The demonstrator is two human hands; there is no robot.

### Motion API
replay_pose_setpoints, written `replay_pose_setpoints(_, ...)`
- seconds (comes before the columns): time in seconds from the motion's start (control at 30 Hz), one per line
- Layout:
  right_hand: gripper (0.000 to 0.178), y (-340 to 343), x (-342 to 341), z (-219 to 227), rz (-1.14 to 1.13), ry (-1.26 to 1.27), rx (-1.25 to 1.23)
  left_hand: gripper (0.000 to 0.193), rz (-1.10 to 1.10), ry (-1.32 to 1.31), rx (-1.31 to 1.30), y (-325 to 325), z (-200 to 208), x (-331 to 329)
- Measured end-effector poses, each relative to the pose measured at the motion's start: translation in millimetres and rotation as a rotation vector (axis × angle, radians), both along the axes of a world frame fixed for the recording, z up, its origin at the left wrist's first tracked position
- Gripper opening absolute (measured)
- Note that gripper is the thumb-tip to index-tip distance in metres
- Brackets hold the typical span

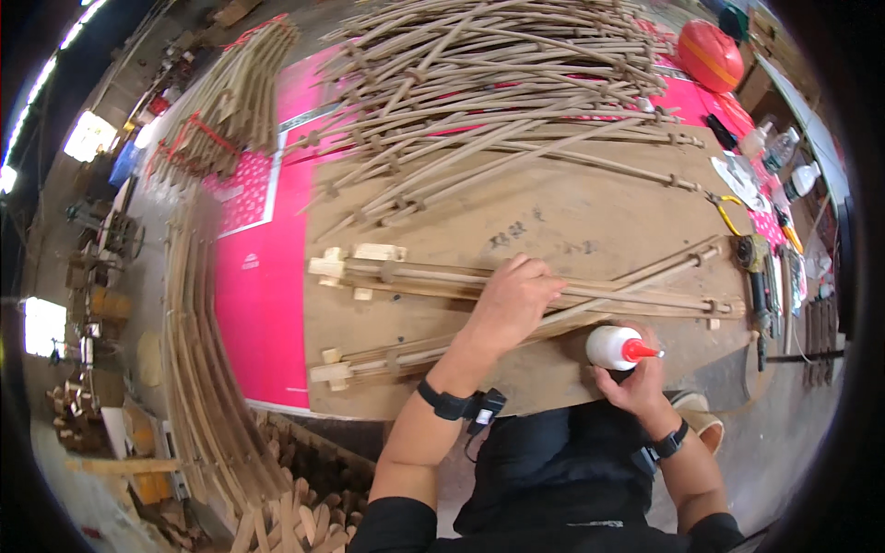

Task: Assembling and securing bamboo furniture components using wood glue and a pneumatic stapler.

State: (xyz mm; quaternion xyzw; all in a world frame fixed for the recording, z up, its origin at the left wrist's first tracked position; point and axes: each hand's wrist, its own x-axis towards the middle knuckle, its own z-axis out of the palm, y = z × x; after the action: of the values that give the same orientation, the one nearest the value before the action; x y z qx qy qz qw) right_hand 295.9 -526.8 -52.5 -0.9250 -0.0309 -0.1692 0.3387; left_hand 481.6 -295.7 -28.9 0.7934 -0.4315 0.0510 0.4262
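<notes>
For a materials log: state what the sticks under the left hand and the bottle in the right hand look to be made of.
Sticks: seemingly bare, unfinished wood, pale tan and matte. Bottle: probably plastic, smooth white body, glossy orange-red cone nozzle.

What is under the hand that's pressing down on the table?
The left hand lies on long wooden sticks running across the brown board. The part of the sticks under the palm is covered.

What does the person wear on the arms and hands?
Both hands are bare, without gloves. The left hand has a black wrist strap with a small black device and a short cable hanging from it. The right hand has a similar black strap on its wrist. Short black sleeves end above the elbows.
</notes>
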Motion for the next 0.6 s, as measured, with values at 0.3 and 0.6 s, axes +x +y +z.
replay_pose_setpoints(0.3, 0.067, -70, -7, 43, 0.017, -0.22, 0.033, 0.018, 0.062, 0.034, 0.075, 14, 16, -4)
replay_pose_setpoints(0.6, 0.055, -333, 148, 80, -0.63, 0.161, -0.442, 0.019, 0.091, 0.109, 0.111, -1, 14, -4)
